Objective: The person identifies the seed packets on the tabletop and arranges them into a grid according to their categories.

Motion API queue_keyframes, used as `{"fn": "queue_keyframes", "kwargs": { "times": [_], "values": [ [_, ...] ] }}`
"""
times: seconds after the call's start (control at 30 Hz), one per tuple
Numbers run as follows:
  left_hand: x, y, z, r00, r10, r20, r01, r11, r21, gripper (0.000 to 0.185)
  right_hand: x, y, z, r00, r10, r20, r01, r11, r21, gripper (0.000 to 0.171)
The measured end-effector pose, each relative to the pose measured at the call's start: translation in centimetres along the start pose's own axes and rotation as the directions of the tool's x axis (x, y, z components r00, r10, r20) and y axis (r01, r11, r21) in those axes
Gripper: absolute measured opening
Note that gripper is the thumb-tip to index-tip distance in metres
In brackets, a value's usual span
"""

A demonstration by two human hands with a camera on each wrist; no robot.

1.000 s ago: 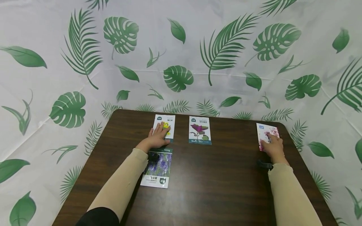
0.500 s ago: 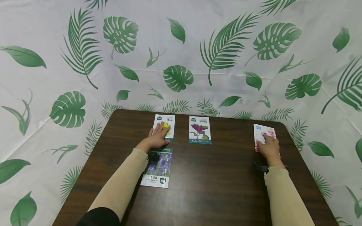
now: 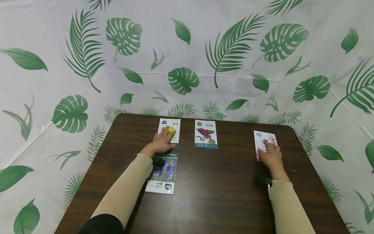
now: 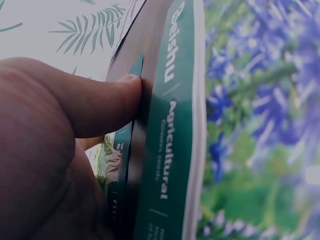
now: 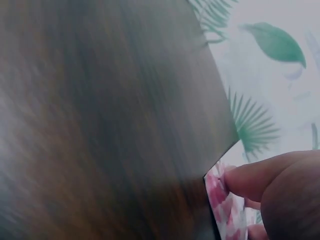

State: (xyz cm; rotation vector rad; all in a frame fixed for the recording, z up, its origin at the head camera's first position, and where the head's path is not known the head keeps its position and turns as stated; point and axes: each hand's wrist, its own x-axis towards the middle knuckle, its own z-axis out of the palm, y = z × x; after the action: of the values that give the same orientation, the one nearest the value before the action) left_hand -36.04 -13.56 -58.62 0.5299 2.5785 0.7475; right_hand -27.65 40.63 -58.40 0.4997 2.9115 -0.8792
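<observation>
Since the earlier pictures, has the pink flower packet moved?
Yes. The pink flower packet, under the right hand, slid left, away from the table right edge toward the purple plant packet.

yellow-flower packet (image 3: 170,129) half hidden under left hand (image 3: 161,142), print unreadable

On your tabletop (image 3: 204,182), three seed packets line the far edge: one far left (image 3: 169,129), one beside it (image 3: 205,134), one well right (image 3: 264,143). A fourth packet (image 3: 163,174) lies nearer you, before the leftmost.

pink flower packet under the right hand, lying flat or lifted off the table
Flat, as far as the head view shows: the pink flower packet lies face up on the table, right hand resting on it.
</observation>
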Motion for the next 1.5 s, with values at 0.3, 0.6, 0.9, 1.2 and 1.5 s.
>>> {"fn": "queue_keyframes", "kwargs": {
  "times": [0.3, 0.6, 0.9, 1.2, 1.5],
  "values": [
    [-0.3, 0.2, -0.1, 1.0, 0.001, -0.002, -0.001, 1.0, -0.011, 0.081, -2.3, -1.6, 0.9, 0.998, -0.054, 0.013, 0.054, 0.998, -0.031, 0.072],
    [-0.7, 0.5, -0.4, 1.0, 0.001, 0.003, -0.001, 1.0, 0.005, 0.081, -4.0, -1.9, 2.5, 0.995, -0.096, -0.024, 0.093, 0.991, -0.094, 0.072],
    [-0.8, 0.5, -0.3, 1.0, 0.009, 0.004, -0.009, 1.0, -0.011, 0.081, -6.3, -3.4, 3.4, 0.99, -0.135, -0.034, 0.128, 0.979, -0.159, 0.075],
    [-0.3, 0.2, 0.0, 1.0, 0.001, -0.012, -0.001, 1.0, -0.021, 0.081, -7.9, -4.3, 4.3, 0.979, -0.202, -0.04, 0.19, 0.96, -0.204, 0.067],
    [0.0, -0.1, 0.2, 1.0, 0.002, -0.024, -0.003, 1.0, -0.027, 0.08, -10.1, -5.8, 5.2, 0.952, -0.304, -0.041, 0.284, 0.925, -0.253, 0.054]
  ]
}}
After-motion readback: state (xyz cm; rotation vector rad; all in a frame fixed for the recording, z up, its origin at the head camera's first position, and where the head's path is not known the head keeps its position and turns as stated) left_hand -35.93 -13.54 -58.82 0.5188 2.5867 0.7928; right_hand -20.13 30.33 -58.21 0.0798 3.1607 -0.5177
